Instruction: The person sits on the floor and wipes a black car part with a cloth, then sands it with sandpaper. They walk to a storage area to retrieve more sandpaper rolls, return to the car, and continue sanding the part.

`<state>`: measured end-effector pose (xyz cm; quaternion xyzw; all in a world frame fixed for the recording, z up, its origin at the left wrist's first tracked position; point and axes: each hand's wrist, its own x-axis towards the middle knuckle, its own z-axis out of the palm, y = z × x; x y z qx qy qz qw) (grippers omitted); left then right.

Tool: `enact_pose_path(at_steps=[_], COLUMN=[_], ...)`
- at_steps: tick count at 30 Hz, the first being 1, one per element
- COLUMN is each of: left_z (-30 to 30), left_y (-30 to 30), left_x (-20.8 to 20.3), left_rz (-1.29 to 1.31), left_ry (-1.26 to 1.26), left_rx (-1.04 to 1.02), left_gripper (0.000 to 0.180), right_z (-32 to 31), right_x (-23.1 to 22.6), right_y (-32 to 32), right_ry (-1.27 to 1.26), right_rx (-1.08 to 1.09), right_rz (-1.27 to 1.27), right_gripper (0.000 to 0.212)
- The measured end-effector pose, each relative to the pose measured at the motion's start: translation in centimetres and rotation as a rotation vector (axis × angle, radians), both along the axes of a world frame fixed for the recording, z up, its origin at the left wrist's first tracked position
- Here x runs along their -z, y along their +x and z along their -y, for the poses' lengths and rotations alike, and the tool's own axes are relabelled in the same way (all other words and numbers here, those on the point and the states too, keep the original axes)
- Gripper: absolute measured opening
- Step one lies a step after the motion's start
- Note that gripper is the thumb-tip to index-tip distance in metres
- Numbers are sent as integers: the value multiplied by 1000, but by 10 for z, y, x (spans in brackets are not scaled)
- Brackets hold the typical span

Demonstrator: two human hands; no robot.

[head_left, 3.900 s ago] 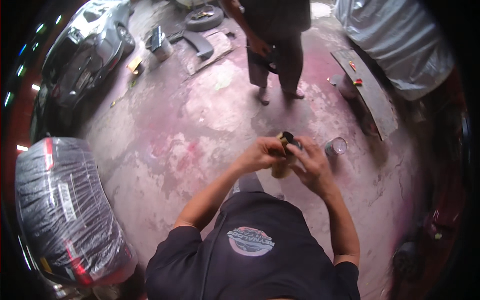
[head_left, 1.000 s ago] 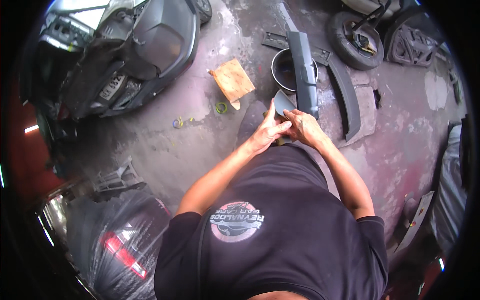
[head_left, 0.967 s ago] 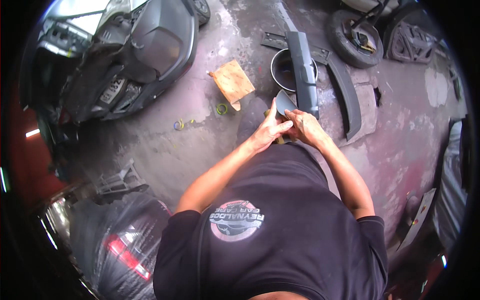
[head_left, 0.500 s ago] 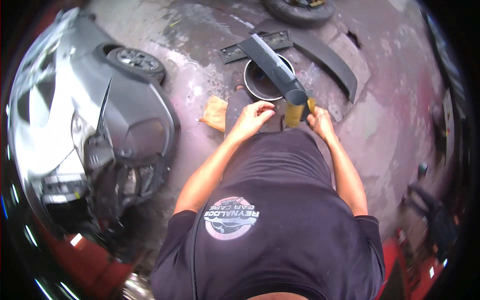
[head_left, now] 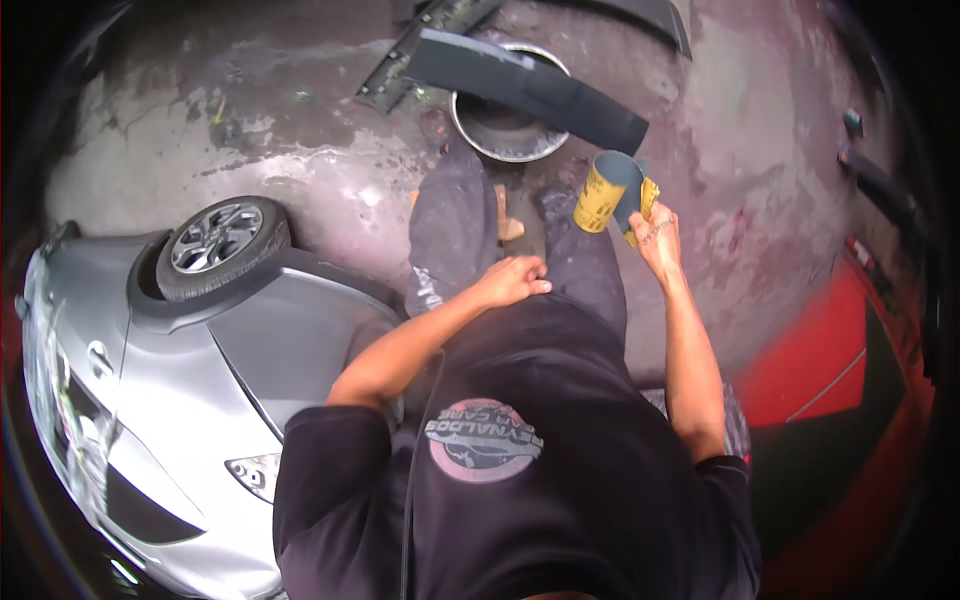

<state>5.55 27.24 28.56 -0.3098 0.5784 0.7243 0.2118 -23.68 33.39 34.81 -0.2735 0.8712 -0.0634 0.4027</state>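
Note:
My right hand [head_left: 657,240] is closed around one end of a curled sheet of sandpaper [head_left: 599,203]. The sheet has a yellow printed back and a blue-grey face, and its free end rolls into a loop on the hand's left. Over my lap, my left hand [head_left: 514,281] rests with loosely bent fingers and nothing visible in it. Beyond both hands, a long dark grey trim panel [head_left: 535,95] lies across the top of a round pale-rimmed container [head_left: 510,155]. The panel's right end is just beyond the sandpaper loop.
A silver car [head_left: 165,350] with a front wheel [head_left: 228,240] stands close on my left. Another slotted dark trim strip [head_left: 405,65] lies behind the container, and a dark curved piece [head_left: 650,15] is farther back. A red panel [head_left: 815,345] is at right.
The view has swung, bringing more of the car's wheel and the red panel in. My left hand has drawn back to my lap; the sandpaper now sits apart from the trim panel in view.

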Motion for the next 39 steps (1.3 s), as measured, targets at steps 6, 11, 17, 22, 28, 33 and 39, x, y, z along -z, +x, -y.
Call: enact_pose_path(at_steps=[6,11,17,22,28,33,39], left_z=[-75,-86,-22,-39,-51,-111,-116], left_y=[-38,-17,7,42,65,89,17], left_x=[44,118,378,488,531,547,520], left_rz=[-90,276,416,533,380,97,157], left_ry=[872,1069,-516,-357,-109,-230,15], left_rx=[224,95,904,1091,1073,1108,1189], left_gripper=[19,32,95,98,62,48,56], right_z=[-66,-152,-174,-182,-166,-134,-133], right_x=[68,209,368,464,469,441,422], right_y=[-7,-11,-24,-23,-40,-32,-22], right_ry=[122,136,160,184,105,132,22], right_rx=[-207,-313,-270,-326,-418,-553,-641], right_rz=[-30,-99,-64,7,194,196,90], right_gripper=[19,18,18,17,10,11,9])
